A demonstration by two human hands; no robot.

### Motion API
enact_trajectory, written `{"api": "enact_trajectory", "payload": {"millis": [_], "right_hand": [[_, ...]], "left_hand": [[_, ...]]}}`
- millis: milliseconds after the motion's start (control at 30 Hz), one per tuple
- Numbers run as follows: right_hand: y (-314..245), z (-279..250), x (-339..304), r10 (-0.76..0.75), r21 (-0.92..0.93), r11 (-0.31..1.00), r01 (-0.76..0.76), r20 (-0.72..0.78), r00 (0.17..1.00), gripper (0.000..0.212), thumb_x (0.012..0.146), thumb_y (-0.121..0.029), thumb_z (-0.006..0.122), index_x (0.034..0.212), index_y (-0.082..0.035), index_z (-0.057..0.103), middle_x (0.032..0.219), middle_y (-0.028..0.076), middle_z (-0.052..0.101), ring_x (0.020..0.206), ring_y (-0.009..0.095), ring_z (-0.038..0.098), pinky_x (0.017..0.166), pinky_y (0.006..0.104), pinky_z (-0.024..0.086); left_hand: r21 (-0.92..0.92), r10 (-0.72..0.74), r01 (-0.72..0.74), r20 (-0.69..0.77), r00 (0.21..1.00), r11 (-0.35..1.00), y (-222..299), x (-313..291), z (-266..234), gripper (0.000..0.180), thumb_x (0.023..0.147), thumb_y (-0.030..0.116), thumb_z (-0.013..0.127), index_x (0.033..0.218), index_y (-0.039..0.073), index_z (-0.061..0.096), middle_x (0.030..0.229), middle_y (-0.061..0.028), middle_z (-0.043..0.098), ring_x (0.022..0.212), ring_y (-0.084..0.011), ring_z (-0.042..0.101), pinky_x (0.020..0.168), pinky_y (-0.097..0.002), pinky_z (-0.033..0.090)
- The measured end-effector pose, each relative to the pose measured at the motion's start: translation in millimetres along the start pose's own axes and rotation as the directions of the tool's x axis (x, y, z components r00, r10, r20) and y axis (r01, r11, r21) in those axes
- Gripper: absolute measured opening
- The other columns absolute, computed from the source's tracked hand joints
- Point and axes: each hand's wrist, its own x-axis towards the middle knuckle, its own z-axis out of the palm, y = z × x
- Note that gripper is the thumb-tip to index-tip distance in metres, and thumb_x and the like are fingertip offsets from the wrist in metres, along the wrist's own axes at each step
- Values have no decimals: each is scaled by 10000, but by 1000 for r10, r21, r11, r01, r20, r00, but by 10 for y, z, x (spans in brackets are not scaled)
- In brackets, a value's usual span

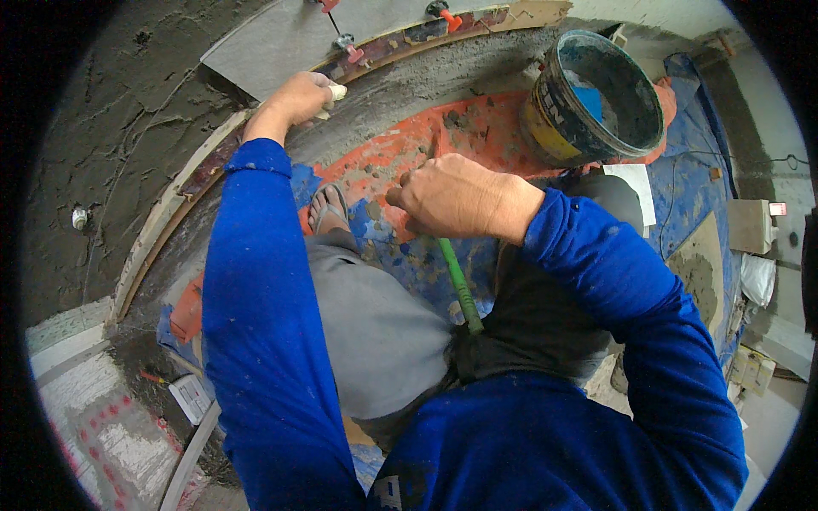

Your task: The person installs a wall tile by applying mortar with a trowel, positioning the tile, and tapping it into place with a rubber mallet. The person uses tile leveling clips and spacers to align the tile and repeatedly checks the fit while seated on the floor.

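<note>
My left hand reaches to the curved edging strip at the wall. Its fingers are closed on a small pale crumpled piece, perhaps a rag or sponge. In front of my body, my right hand is curled into a fist. A green handle runs from just beneath this fist down toward my lap. The tool's upper end is hidden by the fist, so its kind does not show. The curved strip borders dark wet mortar on the left.
A mortar-stained bucket with something blue inside stands at the far right. Orange sheeting and a blue tarp cover the floor, with mortar crumbs on them. Clamps hold a grey curved board. A cable crosses the right side.
</note>
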Motion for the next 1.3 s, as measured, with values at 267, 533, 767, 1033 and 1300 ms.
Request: {"api": "enact_trajectory", "payload": {"millis": [267, 533, 767, 1033, 1300], "right_hand": [[6, 6, 7, -6, -30, 1000, 6, 3, 1000, 321, 841, -285, 736, 1033, -48, 635, 826, 135, 715, 806, 340, 732, 676, 438, 583], [2, -9, 1, -5, -36, 999, 6, 23, 1000, 329, 842, -288, 733, 1052, -50, 644, 869, 134, 715, 844, 326, 732, 702, 427, 587], [11, 0, 3, -3, -49, 999, 4, 22, 1000, 325, 846, -279, 731, 1062, -54, 641, 883, 129, 714, 849, 326, 732, 707, 427, 588], [17, 3, -10, -8, -9, 1000, 9, 26, 1000, 316, 849, -284, 732, 1041, -51, 640, 847, 137, 718, 809, 332, 733, 679, 437, 586], [16, 13, -7, -17, -24, 1000, 17, -20, 1000, 300, 837, -292, 729, 1005, -57, 646, 826, 142, 716, 794, 338, 732, 663, 440, 581]], "left_hand": [[-36, 5, -6, -13, 1000, 999, -29, 18, 2, 341, 953, 373, 659, 1171, 114, 706, 963, -33, 709, 842, -164, 667, 670, -352, 542], [-53, -8, 7, -19, 1000, 999, -21, 7, 2, 358, 952, 388, 667, 1167, 104, 706, 953, -32, 704, 858, -158, 659, 671, -354, 541], [-25, 5, -6, -24, 1000, 1000, 15, -31, -3, 338, 959, 367, 655, 1160, 102, 715, 947, -30, 707, 843, -161, 666, 670, -351, 546], [-24, 17, -17, -23, 1000, 1000, 8, -19, -2, 296, 938, 297, 647, 1143, 98, 723, 938, -39, 717, 832, -161, 671, 657, -347, 545], [-6, 18, -18, 11, 1000, 1000, -42, 42, -10, 348, 936, 380, 668, 1163, 121, 715, 960, -21, 721, 802, -139, 681, 651, -318, 522]]}}
